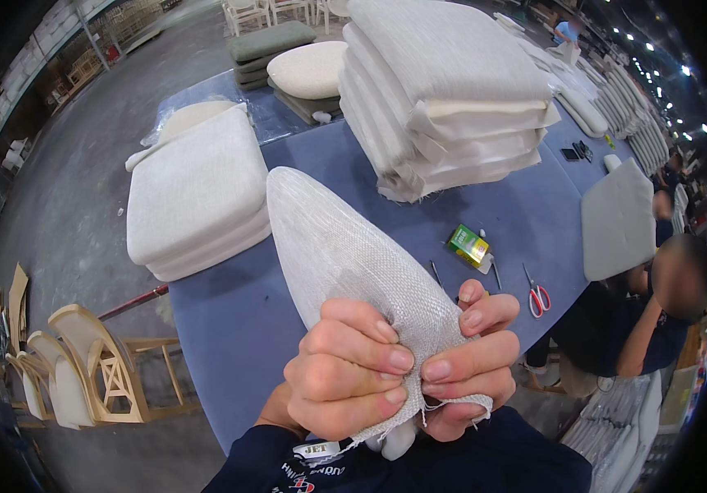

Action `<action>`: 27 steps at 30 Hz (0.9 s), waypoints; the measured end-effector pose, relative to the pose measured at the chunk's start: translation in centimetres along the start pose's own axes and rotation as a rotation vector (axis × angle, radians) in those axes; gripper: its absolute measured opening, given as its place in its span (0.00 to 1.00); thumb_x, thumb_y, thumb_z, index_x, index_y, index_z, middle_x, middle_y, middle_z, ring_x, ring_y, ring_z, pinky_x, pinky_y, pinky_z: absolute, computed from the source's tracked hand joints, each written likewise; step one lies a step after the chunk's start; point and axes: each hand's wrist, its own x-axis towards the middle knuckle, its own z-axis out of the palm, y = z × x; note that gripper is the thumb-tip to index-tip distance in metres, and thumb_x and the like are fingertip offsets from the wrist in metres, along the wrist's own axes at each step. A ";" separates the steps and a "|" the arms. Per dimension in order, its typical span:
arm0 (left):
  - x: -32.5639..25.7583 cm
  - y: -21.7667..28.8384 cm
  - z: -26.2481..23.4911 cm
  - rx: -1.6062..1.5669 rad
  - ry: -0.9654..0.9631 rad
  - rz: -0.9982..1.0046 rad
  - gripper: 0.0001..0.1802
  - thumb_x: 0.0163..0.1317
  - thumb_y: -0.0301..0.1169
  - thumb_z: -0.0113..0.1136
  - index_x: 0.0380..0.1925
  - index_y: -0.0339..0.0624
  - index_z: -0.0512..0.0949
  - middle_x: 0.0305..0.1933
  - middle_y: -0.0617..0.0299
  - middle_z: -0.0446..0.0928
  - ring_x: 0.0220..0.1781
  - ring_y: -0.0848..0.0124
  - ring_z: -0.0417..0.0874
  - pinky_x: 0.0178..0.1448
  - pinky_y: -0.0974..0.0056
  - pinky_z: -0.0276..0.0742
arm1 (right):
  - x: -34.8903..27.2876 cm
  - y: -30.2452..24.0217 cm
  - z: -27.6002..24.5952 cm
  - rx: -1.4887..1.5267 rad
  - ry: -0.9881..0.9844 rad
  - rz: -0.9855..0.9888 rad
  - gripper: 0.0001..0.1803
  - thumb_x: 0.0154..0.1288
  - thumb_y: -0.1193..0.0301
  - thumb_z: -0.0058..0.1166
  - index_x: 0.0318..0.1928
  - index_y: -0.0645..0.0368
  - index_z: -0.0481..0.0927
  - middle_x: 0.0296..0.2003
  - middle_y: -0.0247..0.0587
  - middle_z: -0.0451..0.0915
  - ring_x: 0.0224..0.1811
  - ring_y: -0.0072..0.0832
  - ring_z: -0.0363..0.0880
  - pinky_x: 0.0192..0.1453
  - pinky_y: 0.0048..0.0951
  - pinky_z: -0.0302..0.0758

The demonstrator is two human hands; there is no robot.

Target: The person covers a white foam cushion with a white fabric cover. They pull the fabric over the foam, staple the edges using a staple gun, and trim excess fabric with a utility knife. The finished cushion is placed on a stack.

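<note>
A light grey woven seat cushion (341, 238) is held up edge-on close to my body, its far end above the blue table. My left hand (341, 370) is closed on the near end, fingers curled over the fabric. From the other side my right hand (472, 361) pinches the same fabric, close against the left. Frayed cloth edges and loose threads hang out below the fingers. A bit of pale padding (400, 441) shows beneath the cloth.
Stacked grey cushions (452, 90) and a lower white stack (197, 189) stand on the blue table (230, 345). Red-handled scissors (539, 301) and a green-yellow box (468, 245) lie to the right. Wooden chairs (95, 361) stand left; a person (649, 320) sits at right with a cushion.
</note>
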 end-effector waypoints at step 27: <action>1.5 -0.7 -2.9 -0.111 -0.197 -0.178 0.13 0.59 0.38 0.71 0.40 0.48 0.79 0.40 0.58 0.81 0.56 0.57 0.83 0.71 0.41 0.67 | 2.6 -2.5 -1.4 -0.315 -0.242 0.075 0.04 0.63 0.74 0.63 0.30 0.54 0.84 0.36 0.32 0.91 0.54 0.38 0.75 0.64 0.41 0.65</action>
